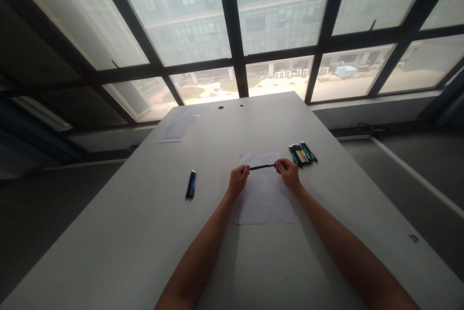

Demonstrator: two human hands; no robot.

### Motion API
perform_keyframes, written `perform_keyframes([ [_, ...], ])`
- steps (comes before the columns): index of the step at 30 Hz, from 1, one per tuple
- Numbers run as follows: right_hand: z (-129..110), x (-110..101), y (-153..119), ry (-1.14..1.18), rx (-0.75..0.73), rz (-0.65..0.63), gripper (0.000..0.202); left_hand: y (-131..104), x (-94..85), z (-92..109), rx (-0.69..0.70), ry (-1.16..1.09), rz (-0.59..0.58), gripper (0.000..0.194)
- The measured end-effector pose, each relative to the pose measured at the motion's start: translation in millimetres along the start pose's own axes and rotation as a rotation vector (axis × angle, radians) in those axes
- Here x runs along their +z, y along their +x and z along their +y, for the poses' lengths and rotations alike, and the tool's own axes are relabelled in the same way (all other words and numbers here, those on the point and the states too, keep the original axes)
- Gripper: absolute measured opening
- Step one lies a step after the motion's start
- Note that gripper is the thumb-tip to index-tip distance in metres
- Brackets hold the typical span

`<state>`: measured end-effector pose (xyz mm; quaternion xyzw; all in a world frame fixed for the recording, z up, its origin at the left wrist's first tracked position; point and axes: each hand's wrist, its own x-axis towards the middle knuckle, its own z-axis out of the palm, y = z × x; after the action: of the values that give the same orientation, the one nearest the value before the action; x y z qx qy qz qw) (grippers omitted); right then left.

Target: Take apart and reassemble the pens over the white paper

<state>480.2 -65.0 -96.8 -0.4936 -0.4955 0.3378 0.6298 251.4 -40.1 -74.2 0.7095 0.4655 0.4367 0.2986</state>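
Observation:
A black pen (261, 167) is held level above a white sheet of paper (266, 204). My left hand (239, 178) is closed on its left end, and my right hand (287, 173) pinches its right end. Just beyond my right hand lies a row of several pens (302, 154), dark with green, yellow and white parts. To the left of my left hand, two pens (190, 185) lie side by side on the table, one black and one with a blue part.
The white table (145, 232) reaches to the windows. Printed sheets (176, 126) lie at its far left. A round hole (221, 107) is near the far edge, and a small dark mark (413, 238) is near the right edge.

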Motion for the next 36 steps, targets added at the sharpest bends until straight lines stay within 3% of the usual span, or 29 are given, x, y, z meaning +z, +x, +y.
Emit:
perform_keyframes([
  [7,1.4,-1.4,-0.4,-0.006,-0.037,-0.012,0.031,-0.6,1.4,-5.4,-0.071,-0.044,-0.017,0.059],
  [16,1.7,-3.1,2.8,0.012,-0.049,0.106,0.029,3.4,-0.4,-4.3,-0.033,-0.191,0.082,0.026],
  [24,3.9,-4.4,2.6,0.012,-0.049,0.132,0.029,4.7,-1.9,-7.3,0.06,-0.216,0.069,0.025],
  [36,4.5,-4.2,3.1,0.002,-0.064,0.098,0.03,3.9,-0.3,-3.4,0.076,-0.146,0.066,0.022],
])
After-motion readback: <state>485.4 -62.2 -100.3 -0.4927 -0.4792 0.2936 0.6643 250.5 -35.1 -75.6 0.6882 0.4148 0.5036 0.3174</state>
